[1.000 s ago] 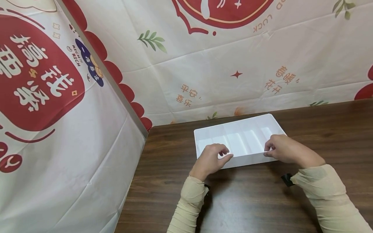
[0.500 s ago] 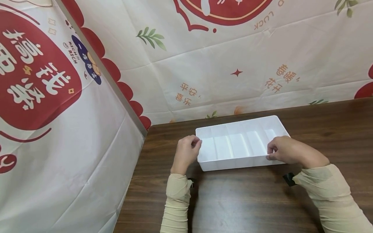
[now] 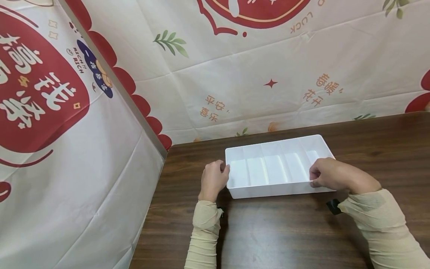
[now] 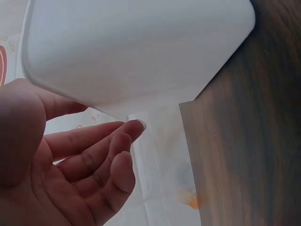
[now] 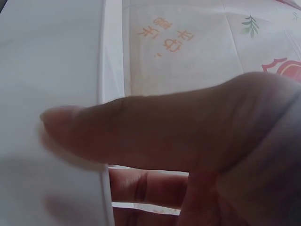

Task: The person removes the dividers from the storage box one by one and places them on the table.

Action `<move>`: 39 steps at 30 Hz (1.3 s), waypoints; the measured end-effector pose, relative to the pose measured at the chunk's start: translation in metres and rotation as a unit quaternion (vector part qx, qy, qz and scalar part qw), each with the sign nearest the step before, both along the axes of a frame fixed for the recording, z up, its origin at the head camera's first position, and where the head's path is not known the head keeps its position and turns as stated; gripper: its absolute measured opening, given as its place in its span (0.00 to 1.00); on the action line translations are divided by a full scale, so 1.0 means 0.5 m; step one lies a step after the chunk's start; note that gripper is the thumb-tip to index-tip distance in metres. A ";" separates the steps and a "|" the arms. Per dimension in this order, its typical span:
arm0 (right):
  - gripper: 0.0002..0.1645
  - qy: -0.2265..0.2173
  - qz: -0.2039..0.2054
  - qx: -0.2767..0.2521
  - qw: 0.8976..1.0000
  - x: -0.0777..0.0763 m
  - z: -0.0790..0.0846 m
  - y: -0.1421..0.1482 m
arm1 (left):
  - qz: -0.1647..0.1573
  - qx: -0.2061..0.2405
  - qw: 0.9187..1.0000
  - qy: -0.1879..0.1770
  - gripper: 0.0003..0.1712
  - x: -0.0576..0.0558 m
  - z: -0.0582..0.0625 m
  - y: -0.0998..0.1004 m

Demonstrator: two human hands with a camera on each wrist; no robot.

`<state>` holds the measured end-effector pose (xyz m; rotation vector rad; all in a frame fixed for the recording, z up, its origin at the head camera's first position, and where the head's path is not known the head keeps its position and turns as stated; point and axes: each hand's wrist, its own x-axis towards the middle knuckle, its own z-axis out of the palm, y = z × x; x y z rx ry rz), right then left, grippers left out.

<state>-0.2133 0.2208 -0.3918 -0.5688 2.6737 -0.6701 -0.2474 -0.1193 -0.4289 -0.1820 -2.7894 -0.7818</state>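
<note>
A white plastic tray [image 3: 258, 192] with shallow ridges across its floor rests on the brown table in the head view. My right hand [image 3: 330, 173] pinches the near long wall close to its right end. In the right wrist view the thumb [image 5: 141, 132] lies along the outer face, and the other fingers are partly hidden behind the rim. My left hand [image 3: 214, 179] is at the left end wall. In the left wrist view the thumb [image 4: 63, 106] passes behind the rim, while the bent fingers [image 4: 122, 165] stay outside with their tips near the rim.
The wood-grain table [image 3: 268, 231] meets a printed white cloth [image 3: 248, 71] at the back. Another hanging cloth [image 3: 100, 179] borders the left side. Beige sleeves [image 3: 205, 231] cover both forearms, and a small black piece [image 3: 333, 206] shows at the right wrist.
My left hand has moved left from the near long wall to the left end wall. The right hand stays at its spot on the tray, which has shifted slightly towards me.
</note>
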 end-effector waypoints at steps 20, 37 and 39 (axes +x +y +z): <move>0.40 0.037 -0.009 -0.018 0.999 -0.005 0.004 0.008 | -0.009 -0.024 0.999 -0.022 0.18 -0.006 -0.009 0.007; 0.35 0.104 -0.103 -0.018 0.989 -0.027 0.005 0.007 | -0.027 -0.043 0.998 -0.041 0.16 -0.004 -0.006 0.002; 0.35 0.102 -0.107 -0.016 0.989 -0.031 0.002 0.004 | -0.026 -0.043 0.998 -0.043 0.16 -0.004 -0.005 0.002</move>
